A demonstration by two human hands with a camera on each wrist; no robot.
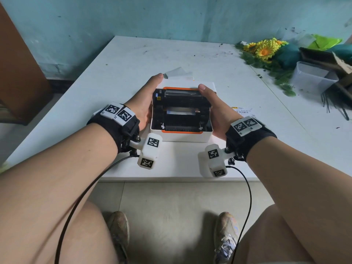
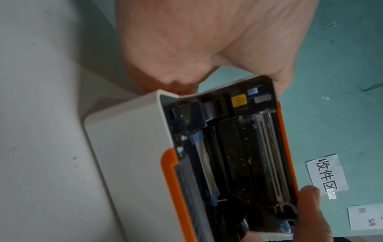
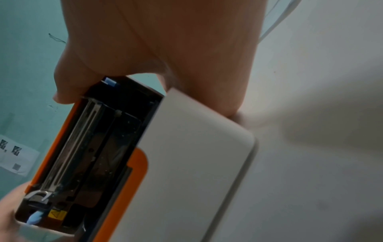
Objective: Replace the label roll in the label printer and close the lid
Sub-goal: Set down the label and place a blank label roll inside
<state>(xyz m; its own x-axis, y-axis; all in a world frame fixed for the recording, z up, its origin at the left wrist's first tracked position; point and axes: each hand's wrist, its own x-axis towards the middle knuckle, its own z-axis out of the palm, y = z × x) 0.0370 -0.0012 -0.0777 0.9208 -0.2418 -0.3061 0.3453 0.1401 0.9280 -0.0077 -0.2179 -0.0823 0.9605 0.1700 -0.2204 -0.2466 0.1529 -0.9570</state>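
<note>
A white label printer [image 1: 187, 137] with orange trim sits near the front of the white table [image 1: 114, 73]. Its top is open and the black mechanism [image 1: 181, 103] shows inside, with a pale strip [image 1: 181, 111] across the middle. My left hand [image 1: 145, 101] grips the printer's left side, thumb on the far left corner. My right hand [image 1: 216, 108] grips the right side, thumb on the far right corner. The other fingers of both hands are hidden. The left wrist view shows the left hand [image 2: 196, 41] at the printer [image 2: 124, 155]. The right hand [image 3: 165, 41] shows the same. White label paper [image 1: 179, 73] lies just behind the printer.
A printed label slip [image 1: 242, 110] lies right of the printer. Artificial sunflowers [image 1: 265, 49], a clear plastic tub [image 1: 312, 77] and cardboard [image 1: 323, 56] crowd the table's right back corner. A brown cabinet [image 1: 19, 63] stands at the left. Paper notices [image 2: 326, 173] hang on the teal wall.
</note>
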